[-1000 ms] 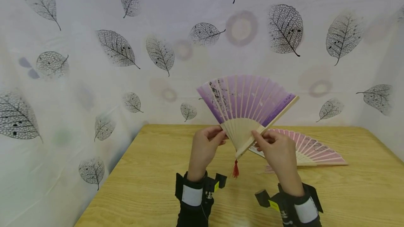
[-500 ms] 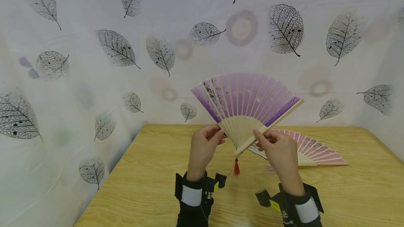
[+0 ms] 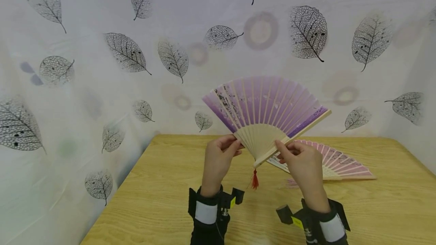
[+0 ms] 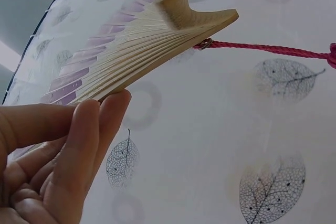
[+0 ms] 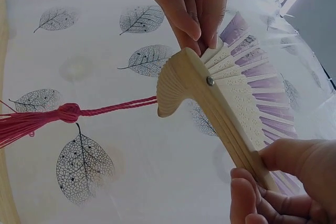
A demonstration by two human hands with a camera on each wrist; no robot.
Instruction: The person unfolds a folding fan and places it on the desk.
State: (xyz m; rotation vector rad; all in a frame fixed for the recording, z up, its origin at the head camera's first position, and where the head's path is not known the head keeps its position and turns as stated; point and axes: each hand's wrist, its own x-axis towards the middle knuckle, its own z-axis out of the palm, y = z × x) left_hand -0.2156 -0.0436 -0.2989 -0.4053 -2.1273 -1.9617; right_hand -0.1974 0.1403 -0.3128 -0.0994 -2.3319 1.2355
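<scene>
A purple folding fan [image 3: 265, 101] with pale wooden ribs is spread wide above the table, its pivot end downward. My left hand [image 3: 219, 162] pinches the outer rib on its left side between thumb and fingers. On the other side my right hand [image 3: 304, 167] grips the thick wooden guard [image 5: 231, 124]. From the pivot hangs a red tassel [image 3: 254, 180] on a cord, which the right wrist view shows in full. Behind the right hand, a pink folding fan [image 3: 344, 162] lies spread on the table, partly hidden by that hand.
The wooden table [image 3: 160, 184] reaches back to a pale curtain [image 3: 190, 3] printed with dark leaves. A pink tassel [image 3: 292, 183] lies beside the pink fan. Both wrists carry black camera mounts [image 3: 289, 214].
The purple fan has spread wider, its left edge moving left and its right guard moving right and lower. My hands have drawn slightly apart, still holding it. The pink fan stays put.
</scene>
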